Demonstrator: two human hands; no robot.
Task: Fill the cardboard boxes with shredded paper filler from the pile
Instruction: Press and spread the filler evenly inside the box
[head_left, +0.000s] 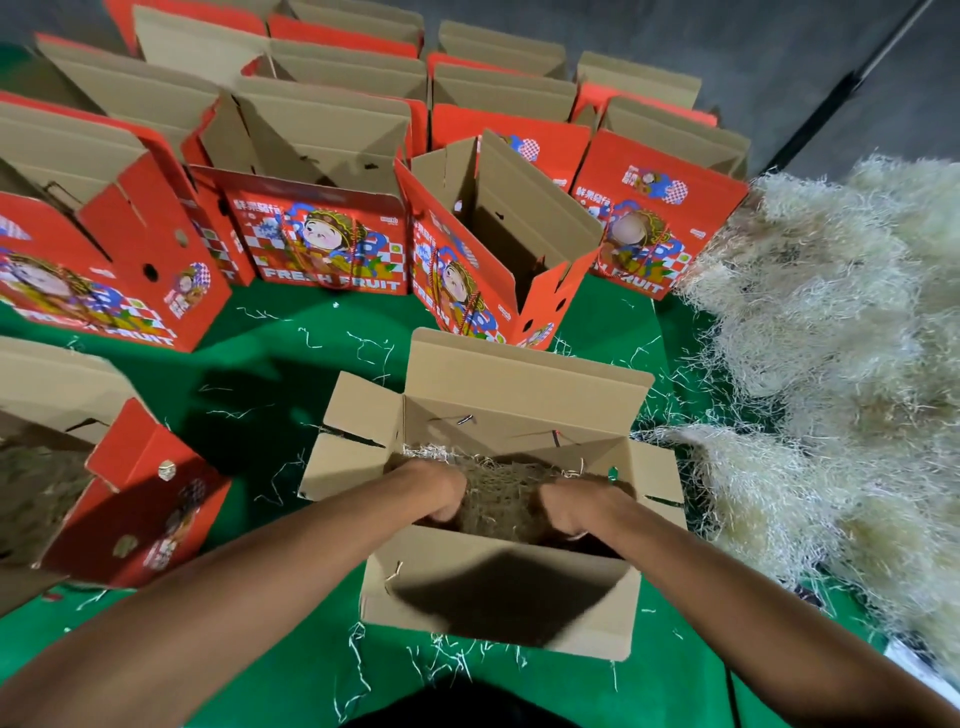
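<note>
Pressing crinkly shredded paper (498, 499), both hands (441, 493), corrugated box (498, 587)

A green cloth (291, 358) covers the counter and carries everything in view; it lies mostly flat, with dark shadows across its middle and near edge. Beyond the counter's far edge is a grey floor (727, 47), dim and plain. A dark slanted pole (852, 85) crosses that grey area past the far right corner, running from upper right down toward the counter's right edge. At the near right corner, a small white patch (919, 662) shows; what it is cannot be told.
</note>
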